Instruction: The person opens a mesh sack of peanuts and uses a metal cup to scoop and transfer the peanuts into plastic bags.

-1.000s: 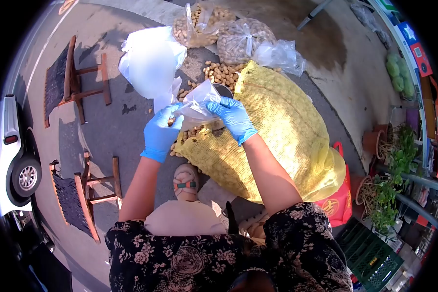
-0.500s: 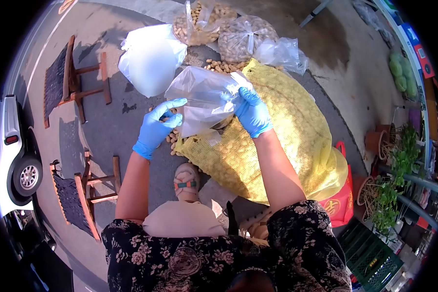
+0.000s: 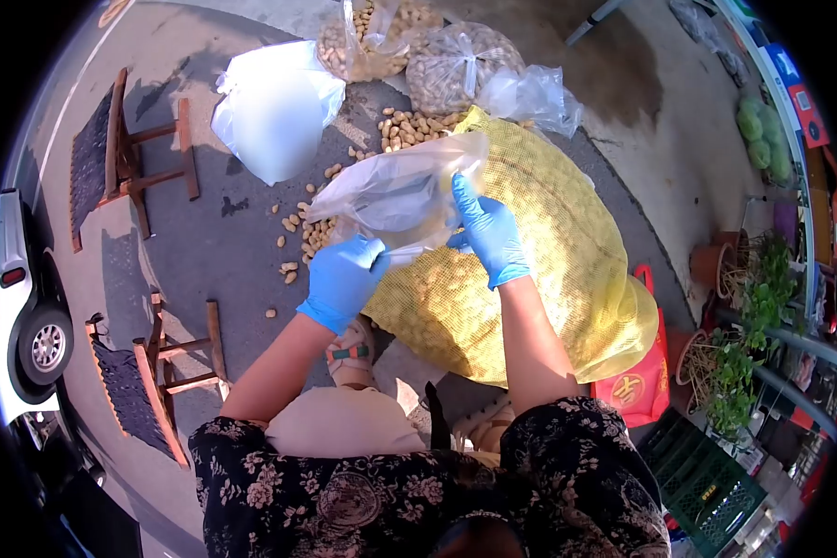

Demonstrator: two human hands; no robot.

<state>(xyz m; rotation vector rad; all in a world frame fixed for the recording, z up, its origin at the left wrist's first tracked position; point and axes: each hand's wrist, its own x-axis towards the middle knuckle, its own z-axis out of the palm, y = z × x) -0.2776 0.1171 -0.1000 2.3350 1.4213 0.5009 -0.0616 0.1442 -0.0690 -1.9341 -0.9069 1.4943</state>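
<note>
Pinches the near edge of a clear plastic bag (image 3: 391, 191) with the blue-gloved left hand (image 3: 344, 281), fingers curled together. Touches its right edge with the right hand (image 3: 486, 237), thumb spread from fingers; cannot tell whether pinching film. Alongside, to the right, a yellow mesh sack (image 3: 572, 242). Beyond, loose peanuts (image 3: 414, 130) on pavement; then a white bag (image 3: 237, 102) and filled clear bags (image 3: 456, 79).

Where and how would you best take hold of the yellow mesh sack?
Likely by the slack mesh at its lower right end in the view, from above and the right: it looks loose enough to bunch, whereas the middle of the yellow mesh sack bulges full. The red bag shows just below that end.
</note>
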